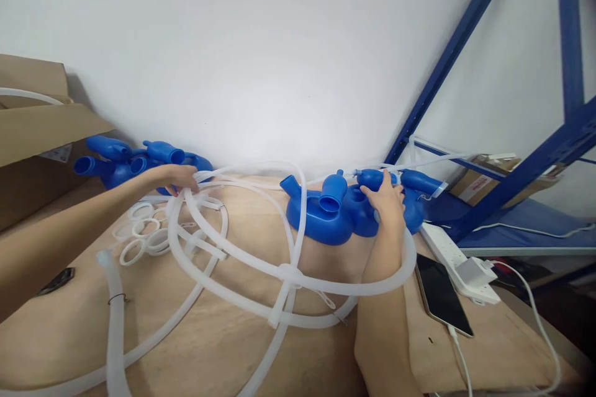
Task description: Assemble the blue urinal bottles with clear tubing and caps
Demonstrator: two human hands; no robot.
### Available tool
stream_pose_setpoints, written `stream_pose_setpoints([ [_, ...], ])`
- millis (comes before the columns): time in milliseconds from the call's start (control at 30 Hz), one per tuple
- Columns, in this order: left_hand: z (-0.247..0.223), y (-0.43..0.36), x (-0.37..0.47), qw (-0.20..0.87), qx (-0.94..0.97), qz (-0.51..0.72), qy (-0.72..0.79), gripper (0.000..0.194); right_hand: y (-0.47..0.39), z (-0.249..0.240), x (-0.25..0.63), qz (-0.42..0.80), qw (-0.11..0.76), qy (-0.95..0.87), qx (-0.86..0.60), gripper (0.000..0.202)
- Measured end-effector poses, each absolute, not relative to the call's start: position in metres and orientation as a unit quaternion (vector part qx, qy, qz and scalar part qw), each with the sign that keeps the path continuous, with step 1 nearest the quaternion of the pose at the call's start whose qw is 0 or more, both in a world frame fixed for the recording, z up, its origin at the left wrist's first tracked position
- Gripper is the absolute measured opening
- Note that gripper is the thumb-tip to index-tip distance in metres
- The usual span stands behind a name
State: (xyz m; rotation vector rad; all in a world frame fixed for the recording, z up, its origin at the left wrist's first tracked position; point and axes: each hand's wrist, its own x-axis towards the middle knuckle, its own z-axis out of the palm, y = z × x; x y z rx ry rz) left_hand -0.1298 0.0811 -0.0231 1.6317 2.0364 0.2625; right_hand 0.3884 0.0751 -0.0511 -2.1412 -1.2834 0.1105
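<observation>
My left hand (180,178) is closed around a coil of translucent white tubing (246,255) at the left of the table. Toward the right, my right hand (387,198) has its thumb and fingers around the top of a blue plastic urinal bottle (370,178); its palm side is hidden. A loop of the tubing passes by my right wrist. Another blue urinal bottle (321,220) lies just left of that hand, its mouth facing me. Several more blue bottles (116,172) sit behind my left forearm.
White plastic rings (134,252) lie below my left forearm. A tube end (116,310) comes in at the front left. On the right are a phone (444,294) on a cable and a power strip (444,251). A cardboard box (37,136) and blue shelf frame (456,43) flank the table.
</observation>
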Motion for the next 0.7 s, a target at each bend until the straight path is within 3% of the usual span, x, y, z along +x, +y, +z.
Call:
stream_pose_setpoints([
  [167, -0.041, 0.081, -0.112, 0.186, 0.627, -0.022, 0.756, 0.05, 0.085, -0.055, 0.382, -0.022, 0.293, -0.526, -0.798, 0.077],
  [367, -0.041, 0.079, -0.087, 0.046, 0.673, -0.049, 0.737, 0.053, 0.092, -0.054, 0.382, -0.023, 0.265, -0.542, -0.797, 0.068],
  [533, -0.03, 0.075, -0.03, -0.095, 0.757, 0.005, 0.647, 0.047, 0.087, -0.049, 0.386, 0.051, 0.268, -0.521, -0.809, 0.099],
  [700, 0.0, 0.084, 0.083, -0.089, 0.859, 0.132, 0.486, 0.049, 0.084, -0.049, 0.388, 0.037, 0.253, -0.525, -0.812, 0.095],
])
